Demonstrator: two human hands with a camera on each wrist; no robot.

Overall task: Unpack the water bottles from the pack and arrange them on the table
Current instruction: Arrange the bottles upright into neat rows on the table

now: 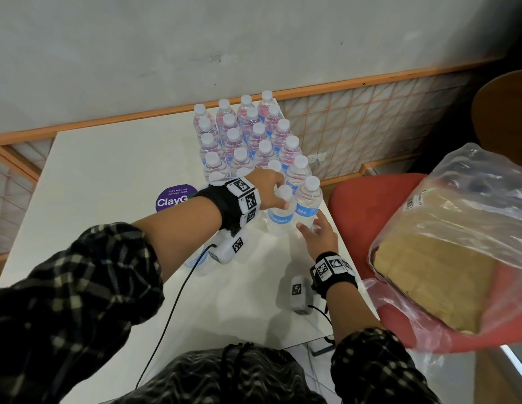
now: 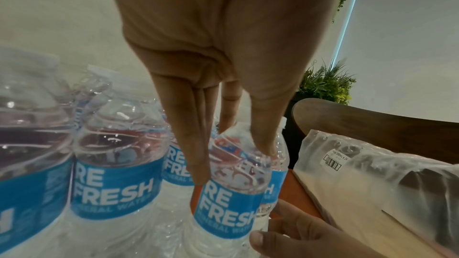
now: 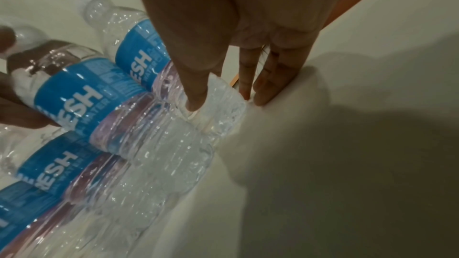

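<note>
Several blue-labelled water bottles (image 1: 245, 138) stand in rows at the back right of the white table (image 1: 108, 199). My left hand (image 1: 278, 196) pinches a front-row bottle (image 1: 278, 217) by its neck and shoulder. The left wrist view shows that hand (image 2: 233, 164) with thumb and fingers on either side of this bottle (image 2: 228, 201). My right hand (image 1: 312, 223) touches the base of the rightmost bottle (image 1: 308, 199), which stands at the table's right edge. In the right wrist view the right hand (image 3: 227, 102) has its thumb on that bottle's ribbed base (image 3: 218, 105), its straight fingers beside it.
The pack (image 1: 446, 258), clear plastic wrap around a cardboard tray, lies on a red chair (image 1: 359, 205) to the right. A purple sticker (image 1: 173, 198) marks the table. An orange-trimmed wall (image 1: 341, 86) runs behind. A brown round table (image 1: 504, 112) stands far right.
</note>
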